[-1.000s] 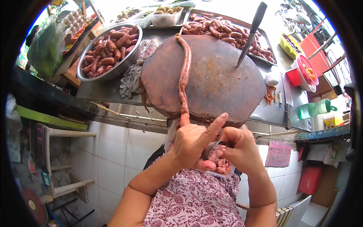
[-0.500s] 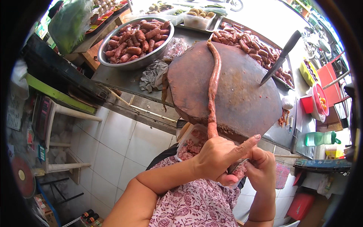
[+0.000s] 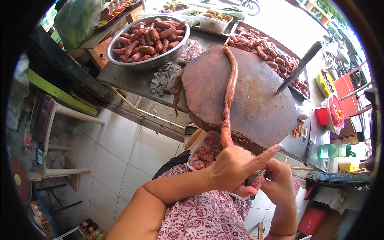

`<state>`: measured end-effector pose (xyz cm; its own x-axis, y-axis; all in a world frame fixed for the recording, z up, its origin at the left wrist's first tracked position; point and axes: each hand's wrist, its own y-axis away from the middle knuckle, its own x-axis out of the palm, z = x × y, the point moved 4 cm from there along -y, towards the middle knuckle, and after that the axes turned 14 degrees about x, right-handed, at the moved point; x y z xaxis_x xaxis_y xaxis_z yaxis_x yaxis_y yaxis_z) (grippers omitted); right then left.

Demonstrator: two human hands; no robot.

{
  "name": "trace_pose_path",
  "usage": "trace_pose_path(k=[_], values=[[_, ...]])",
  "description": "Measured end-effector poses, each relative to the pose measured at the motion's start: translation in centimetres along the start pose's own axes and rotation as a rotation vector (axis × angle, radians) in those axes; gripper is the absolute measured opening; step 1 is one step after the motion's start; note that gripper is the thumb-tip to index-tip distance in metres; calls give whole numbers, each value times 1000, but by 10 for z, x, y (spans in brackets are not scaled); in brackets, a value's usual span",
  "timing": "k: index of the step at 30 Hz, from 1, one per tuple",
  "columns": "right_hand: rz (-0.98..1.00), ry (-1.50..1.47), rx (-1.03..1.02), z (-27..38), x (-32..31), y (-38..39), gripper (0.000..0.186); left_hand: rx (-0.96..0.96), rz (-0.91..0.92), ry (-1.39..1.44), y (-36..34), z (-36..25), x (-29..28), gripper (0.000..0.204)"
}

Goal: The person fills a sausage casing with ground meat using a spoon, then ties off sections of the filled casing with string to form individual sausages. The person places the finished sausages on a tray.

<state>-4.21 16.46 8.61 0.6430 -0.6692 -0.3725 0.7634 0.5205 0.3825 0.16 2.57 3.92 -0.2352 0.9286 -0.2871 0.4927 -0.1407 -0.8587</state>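
Observation:
A long filled sausage casing (image 3: 231,86) runs across the thick round chopping block (image 3: 200,82) and down to my left hand (image 3: 234,166). My left hand is closed around its near end, with the index finger stretched out to the right. At that hand's opening sits a metal rim (image 3: 252,176), perhaps a funnel's, with pink ground meat (image 3: 259,182) in it. My right hand (image 3: 280,180) has its fingers curled at this meat; exactly how they grip is partly hidden. Below the block, a clear plastic tub (image 3: 192,164) of ground meat is partly covered by my left hand and forearm.
A knife (image 3: 298,68) stands with its tip in the block. Behind are a metal bowl (image 3: 116,60) and a tray (image 3: 236,30), both holding sausages. A grey cloth (image 3: 163,78) lies left of the block; a green bottle (image 3: 332,151) lies at the right.
The view has shifted slightly, so the block and bowl appear a little farther right and lower. Both hands keep nearly the same hold, with small finger movement at the meat.

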Motion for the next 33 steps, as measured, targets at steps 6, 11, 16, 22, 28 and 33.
trace_pose_path(k=[6,11,16,22,28,33], values=[[-151,169,-179,3,11,-4,14,28,13,-72,3,1,3,101],[117,123,79,22,-10,8,16,22,13,-25,7,1,-1,101],[-8,157,36,11,-3,8,20,25,57,4,8,1,8,99],[-55,263,-31,6,8,1,21,61,17,-36,5,-5,7,100],[97,35,24,8,-8,11,26,20,-27,-51,5,-3,0,100],[-203,190,-130,-9,12,3,16,6,35,-45,6,-2,10,98]])
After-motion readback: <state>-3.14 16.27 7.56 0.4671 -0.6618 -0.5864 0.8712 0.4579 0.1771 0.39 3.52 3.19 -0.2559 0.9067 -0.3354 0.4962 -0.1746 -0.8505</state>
